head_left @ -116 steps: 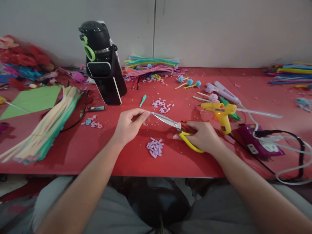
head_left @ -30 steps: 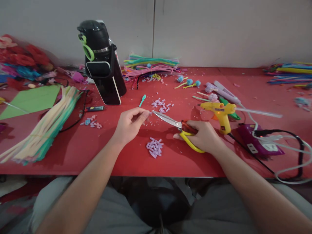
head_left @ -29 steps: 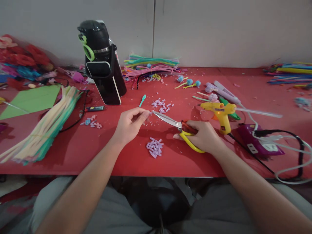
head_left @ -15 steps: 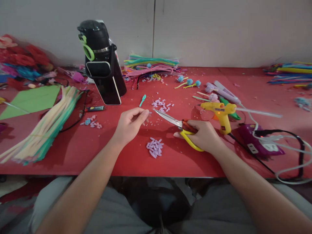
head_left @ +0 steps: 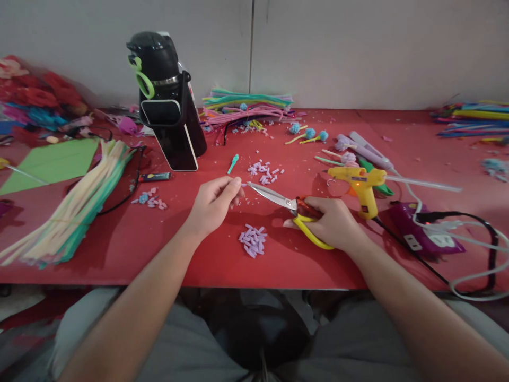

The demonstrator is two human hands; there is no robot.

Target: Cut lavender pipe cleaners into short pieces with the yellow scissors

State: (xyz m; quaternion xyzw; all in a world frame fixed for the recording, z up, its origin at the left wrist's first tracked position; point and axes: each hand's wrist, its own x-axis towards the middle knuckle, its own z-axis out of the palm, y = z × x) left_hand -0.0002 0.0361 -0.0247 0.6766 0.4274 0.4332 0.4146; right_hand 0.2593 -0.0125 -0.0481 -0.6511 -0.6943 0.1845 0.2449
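Between thumb and fingertips, my left hand (head_left: 217, 202) pinches a small lilac piece of pipe cleaner (head_left: 244, 184). My right hand (head_left: 332, 225) grips a pair of scissors (head_left: 278, 197) with yellow and red handles. Their blades look closed or nearly so, with the tips right by the lilac piece. Cut lilac bits form a heap (head_left: 253, 241) nearer to me. More lie in a looser scatter (head_left: 264, 172) beyond the blades. A small teal stem with a knobbed end (head_left: 233, 163) rests behind my left hand.
On the right stand a yellow hot glue gun (head_left: 360, 185) and a purple power strip (head_left: 421, 231) with looping cables. A black bottle (head_left: 170, 106) with a phone-like slab rises at the back left. Pipe cleaner bundles lie left (head_left: 75, 212) and behind (head_left: 246, 109).
The scissor tips have shifted slightly left and down, closer to my left fingertips. Both hands otherwise stay almost where they were.
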